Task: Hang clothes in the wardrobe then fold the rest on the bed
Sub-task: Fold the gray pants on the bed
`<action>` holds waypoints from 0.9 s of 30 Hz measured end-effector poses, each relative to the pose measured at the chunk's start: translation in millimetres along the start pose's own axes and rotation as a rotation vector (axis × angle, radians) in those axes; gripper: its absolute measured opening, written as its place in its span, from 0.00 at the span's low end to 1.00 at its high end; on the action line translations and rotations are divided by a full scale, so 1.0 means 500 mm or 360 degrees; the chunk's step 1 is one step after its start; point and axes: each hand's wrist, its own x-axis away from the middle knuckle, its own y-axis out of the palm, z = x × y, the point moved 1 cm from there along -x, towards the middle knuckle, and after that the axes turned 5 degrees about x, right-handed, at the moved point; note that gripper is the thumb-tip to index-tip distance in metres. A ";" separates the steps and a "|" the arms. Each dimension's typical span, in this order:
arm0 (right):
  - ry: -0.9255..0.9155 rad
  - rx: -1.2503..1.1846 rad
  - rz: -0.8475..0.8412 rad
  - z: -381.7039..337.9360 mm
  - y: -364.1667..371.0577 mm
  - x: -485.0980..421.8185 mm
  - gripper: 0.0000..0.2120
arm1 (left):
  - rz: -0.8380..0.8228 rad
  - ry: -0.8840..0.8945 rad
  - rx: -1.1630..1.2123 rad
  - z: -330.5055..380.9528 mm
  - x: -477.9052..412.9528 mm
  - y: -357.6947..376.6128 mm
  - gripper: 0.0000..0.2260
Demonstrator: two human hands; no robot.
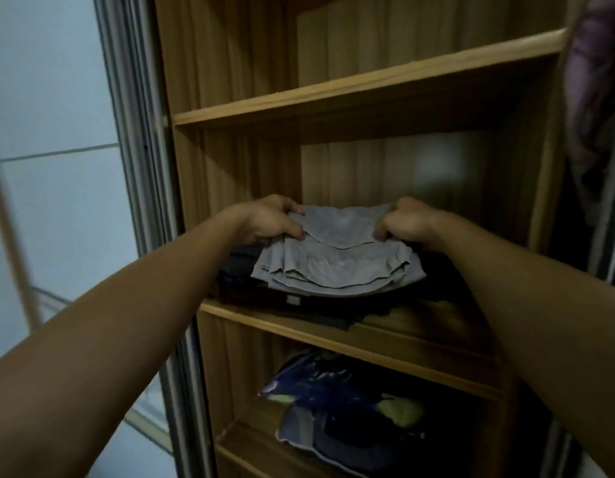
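A folded grey garment [337, 263] lies on a stack of dark folded clothes [244, 274] on the middle shelf [333, 334] of a wooden wardrobe. My left hand [271, 220] grips the garment's far left corner. My right hand [408, 220] grips its far right corner, fingers curled into the cloth. Both arms reach into the shelf compartment, and the garment's near edge rests on the dark stack.
The shelf above [368, 88] holds nothing visible. The shelf below carries a dark blue garment with yellow-green patches [351, 398]. A metal sliding-door frame [133, 167] stands at the left, with a pale wall beyond. Purple patterned clothing [596, 98] hangs at the right.
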 end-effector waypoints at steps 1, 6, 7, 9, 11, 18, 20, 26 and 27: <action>0.0043 0.0042 0.0041 0.014 -0.007 -0.004 0.23 | -0.0043 0.0012 0.0016 0.007 -0.019 0.015 0.25; 0.0160 0.0409 0.0272 0.044 -0.021 -0.017 0.21 | -0.0180 0.0024 0.0118 0.029 -0.090 0.074 0.28; 0.0187 0.0451 0.0323 0.050 -0.025 -0.021 0.17 | -0.0197 0.0029 0.0138 0.031 -0.102 0.081 0.29; 0.0244 0.0496 0.0421 0.059 -0.037 -0.028 0.13 | -0.0250 0.0060 0.0179 0.036 -0.129 0.092 0.28; 0.0290 0.0488 0.0494 0.067 -0.051 -0.038 0.12 | -0.0306 0.0095 0.0256 0.039 -0.163 0.098 0.27; 0.0390 0.0403 0.0727 0.096 -0.094 -0.096 0.11 | -0.0371 0.0282 0.0267 0.085 -0.295 0.126 0.28; 0.0413 0.0420 0.0747 0.107 -0.095 -0.123 0.08 | -0.0370 0.0339 0.0239 0.094 -0.334 0.137 0.31; 0.0545 0.0513 0.0671 0.134 -0.078 -0.209 0.16 | -0.0354 0.0433 0.0155 0.083 -0.449 0.184 0.32; 0.0552 0.0601 0.0612 0.141 -0.077 -0.227 0.18 | -0.0358 0.0432 0.0163 0.077 -0.468 0.194 0.31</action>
